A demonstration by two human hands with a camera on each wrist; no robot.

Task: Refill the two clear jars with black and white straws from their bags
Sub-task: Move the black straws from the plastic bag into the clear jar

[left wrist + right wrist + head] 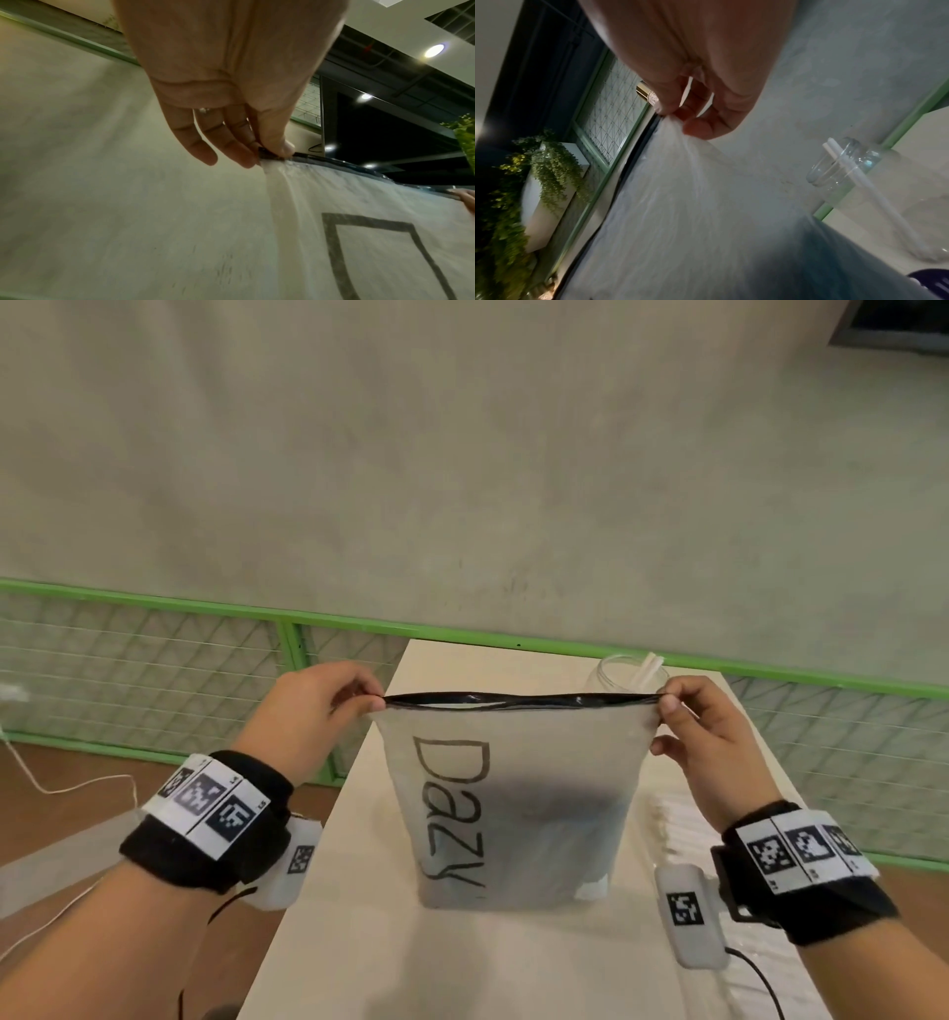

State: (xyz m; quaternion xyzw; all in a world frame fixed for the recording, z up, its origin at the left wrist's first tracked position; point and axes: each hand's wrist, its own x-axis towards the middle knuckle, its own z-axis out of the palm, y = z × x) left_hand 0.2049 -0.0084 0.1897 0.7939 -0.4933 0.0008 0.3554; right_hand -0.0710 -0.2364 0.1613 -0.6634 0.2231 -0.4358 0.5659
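Observation:
A frosted bag (518, 803) lettered "Dazy" with a black zip strip along its top stands upright over the white table (359, 942). Dark straws show dimly through its lower half. My left hand (328, 701) pinches the strip's left end (267, 155), and my right hand (693, 716) pinches the right end (670, 119). The strip is pulled taut, its mouth only slightly parted. Behind the bag stands a clear jar (624, 675) holding a couple of white straws (854, 170). The second jar is hidden.
A pack of white straws (683, 819) lies on the table just right of the bag. A green-framed wire fence (205, 660) runs behind the table, with a concrete wall above it. White cables trail over the floor at left.

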